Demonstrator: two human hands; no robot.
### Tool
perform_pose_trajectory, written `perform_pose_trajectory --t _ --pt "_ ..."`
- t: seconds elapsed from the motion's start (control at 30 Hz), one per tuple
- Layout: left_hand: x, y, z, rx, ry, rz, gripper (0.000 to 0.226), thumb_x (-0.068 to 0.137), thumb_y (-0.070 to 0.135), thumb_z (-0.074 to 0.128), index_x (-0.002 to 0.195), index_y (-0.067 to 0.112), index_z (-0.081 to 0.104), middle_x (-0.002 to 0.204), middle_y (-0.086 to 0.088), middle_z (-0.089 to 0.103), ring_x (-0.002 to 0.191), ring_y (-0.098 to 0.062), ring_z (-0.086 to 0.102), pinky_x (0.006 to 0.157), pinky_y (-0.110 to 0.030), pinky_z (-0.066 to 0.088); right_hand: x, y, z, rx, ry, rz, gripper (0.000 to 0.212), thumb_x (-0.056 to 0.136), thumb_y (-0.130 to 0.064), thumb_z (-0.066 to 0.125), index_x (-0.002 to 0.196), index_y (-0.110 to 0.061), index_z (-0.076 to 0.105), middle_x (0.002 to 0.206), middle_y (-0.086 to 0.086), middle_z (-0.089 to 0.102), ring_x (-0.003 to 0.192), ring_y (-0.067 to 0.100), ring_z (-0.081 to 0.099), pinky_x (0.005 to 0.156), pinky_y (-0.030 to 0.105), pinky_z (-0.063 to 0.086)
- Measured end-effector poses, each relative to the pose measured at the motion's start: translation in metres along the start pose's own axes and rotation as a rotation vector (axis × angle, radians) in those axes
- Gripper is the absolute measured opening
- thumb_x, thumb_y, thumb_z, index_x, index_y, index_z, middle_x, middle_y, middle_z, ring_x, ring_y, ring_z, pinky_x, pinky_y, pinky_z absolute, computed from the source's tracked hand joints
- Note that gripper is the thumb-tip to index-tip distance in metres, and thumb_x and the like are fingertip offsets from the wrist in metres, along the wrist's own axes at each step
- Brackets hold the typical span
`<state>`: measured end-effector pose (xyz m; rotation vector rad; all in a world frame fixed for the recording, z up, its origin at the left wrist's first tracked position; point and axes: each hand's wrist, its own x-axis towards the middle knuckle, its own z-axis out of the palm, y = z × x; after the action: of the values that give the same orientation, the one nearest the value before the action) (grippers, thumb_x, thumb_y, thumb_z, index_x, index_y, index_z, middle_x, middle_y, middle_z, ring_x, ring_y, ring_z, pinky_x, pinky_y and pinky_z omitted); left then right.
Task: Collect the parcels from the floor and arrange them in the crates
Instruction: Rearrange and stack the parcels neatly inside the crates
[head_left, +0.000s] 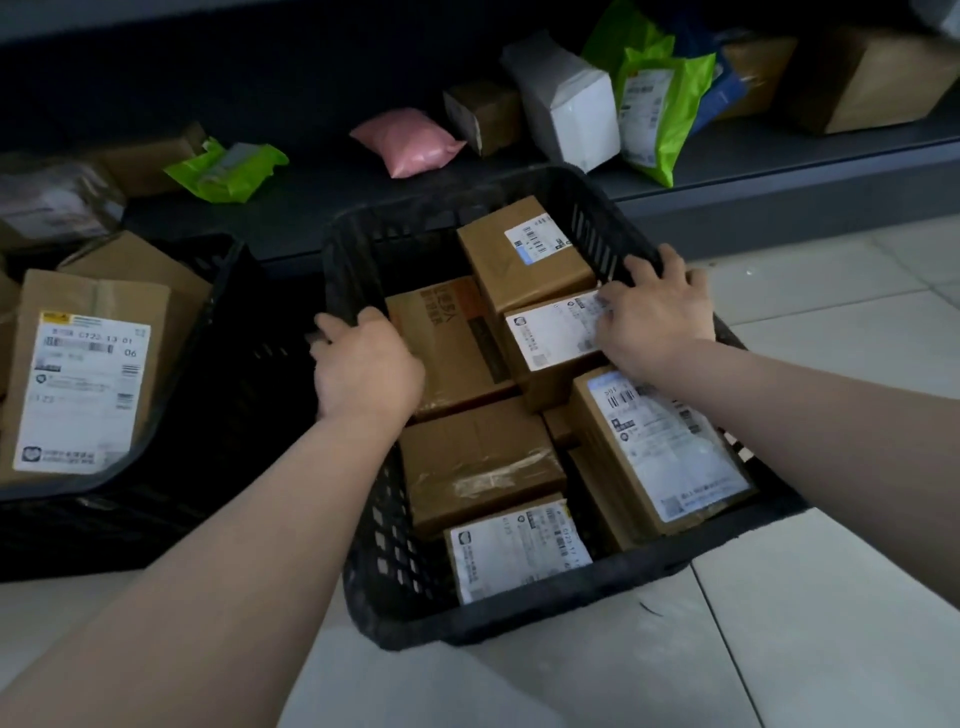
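A black mesh crate (467, 618) stands on the tiled floor in the middle of the view. It is packed with several brown cardboard parcels, among them one with a white label at the back (524, 254), a plain taped one (478, 462) and a large labelled one at the right (670, 441). My left hand (363, 369) grips the crate's left rim, fingers curled over the edge. My right hand (660, 312) holds the right rim, with its thumb lying on a labelled parcel (550, 332) inside.
A second black crate (228, 291) at the left holds big labelled parcels (83, 374). Behind, a low dark shelf carries a pink bag (405, 140), green bags (654, 109), a white box (571, 109) and brown boxes. White tile floor (831, 597) lies to the right.
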<state>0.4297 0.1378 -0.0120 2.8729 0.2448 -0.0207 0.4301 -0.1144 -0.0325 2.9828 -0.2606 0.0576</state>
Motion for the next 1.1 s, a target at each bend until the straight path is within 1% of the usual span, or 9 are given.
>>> perform_pose_trajectory --t 0.13,0.23,0.37,0.5,0.67,0.77,0.9,1.03,1.1 --pt "0.024 0.014 -0.006 -0.330 0.068 0.121 0.054 0.083 0.005 0.050 0.135 0.021 0.051 0.139 -0.012 0.047 0.119 -0.033 0.051 0.091 -0.036 0.046 -0.004 0.008 0.006 -0.008 -0.018 0.051 0.054 0.091 -0.045 0.027 0.136 -0.025 0.050 0.156 0.008 0.029 0.147 0.040 0.000 0.112 0.059 0.012" --pt "0.038 0.005 -0.012 -0.601 0.054 0.096 0.060 0.083 -0.002 0.048 0.138 0.022 0.051 0.137 -0.007 0.052 0.121 -0.026 0.053 0.098 -0.032 0.046 0.001 0.012 0.000 0.059 -0.015 0.076 0.058 0.090 -0.047 0.026 0.137 -0.021 0.048 0.156 0.008 0.029 0.147 0.038 0.003 0.110 0.061 0.016" --pt "0.033 -0.005 -0.003 -0.303 -0.021 0.080 0.062 0.087 0.001 0.052 0.146 0.014 0.039 0.148 -0.015 0.038 0.131 -0.032 0.044 0.103 -0.040 0.041 0.007 0.001 -0.008 0.077 -0.029 0.093 0.060 0.090 -0.048 0.025 0.140 -0.022 0.046 0.158 0.007 0.026 0.148 0.035 0.003 0.111 0.067 0.005" --pt "0.022 0.013 -0.008 -0.043 0.054 0.160 0.049 0.086 0.009 0.056 0.135 0.009 0.051 0.149 -0.016 0.037 0.141 -0.034 0.029 0.114 -0.054 0.025 0.012 -0.039 -0.024 0.168 -0.032 -0.070 0.055 0.092 -0.044 0.030 0.140 -0.022 0.047 0.155 0.006 0.032 0.148 0.032 0.009 0.113 0.060 0.011" --pt "0.015 -0.007 -0.046 -0.190 0.147 0.123 0.048 0.084 0.002 0.048 0.130 0.014 0.058 0.130 -0.012 0.057 0.123 -0.033 0.048 0.096 -0.043 0.047 0.024 -0.111 -0.056 0.315 0.008 -0.287 0.039 0.094 -0.032 0.041 0.129 -0.028 0.057 0.135 0.007 0.052 0.128 0.031 0.040 0.099 0.045 0.035" --pt "0.010 -0.050 -0.066 -0.155 0.281 0.127 0.044 0.087 0.003 0.049 0.128 0.017 0.058 0.125 -0.010 0.059 0.122 -0.030 0.045 0.090 -0.043 0.046 0.026 -0.169 -0.078 0.416 0.053 -0.367 0.034 0.092 -0.027 0.046 0.123 -0.028 0.062 0.128 0.007 0.056 0.119 0.031 0.048 0.092 0.041 0.041" --pt "0.021 -0.137 -0.107 0.038 0.325 0.092 0.040 0.083 0.005 0.052 0.123 0.010 0.059 0.121 -0.015 0.058 0.118 -0.034 0.047 0.084 -0.042 0.045 0.015 -0.272 -0.097 0.567 0.015 -0.475 0.034 0.092 -0.024 0.045 0.121 -0.026 0.062 0.128 0.006 0.060 0.118 0.028 0.054 0.093 0.036 0.046" --pt "0.036 -0.225 -0.134 0.091 0.402 -0.027 0.034 0.089 0.009 0.049 0.122 0.005 0.053 0.125 -0.015 0.054 0.120 -0.034 0.043 0.085 -0.040 0.044 0.006 -0.369 -0.120 0.727 -0.115 -0.377 0.041 0.093 -0.019 0.041 0.133 -0.016 0.049 0.132 0.013 0.052 0.124 0.032 0.048 0.099 0.041 0.043" --pt "0.050 -0.258 -0.135 0.091 0.412 -0.045 0.031 0.089 0.010 0.052 0.120 0.005 0.051 0.126 -0.016 0.054 0.119 -0.033 0.045 0.086 -0.040 0.045 0.008 -0.402 -0.132 0.789 -0.023 -0.323 0.042 0.091 -0.015 0.042 0.133 -0.021 0.049 0.131 0.010 0.053 0.121 0.030 0.050 0.098 0.042 0.044"
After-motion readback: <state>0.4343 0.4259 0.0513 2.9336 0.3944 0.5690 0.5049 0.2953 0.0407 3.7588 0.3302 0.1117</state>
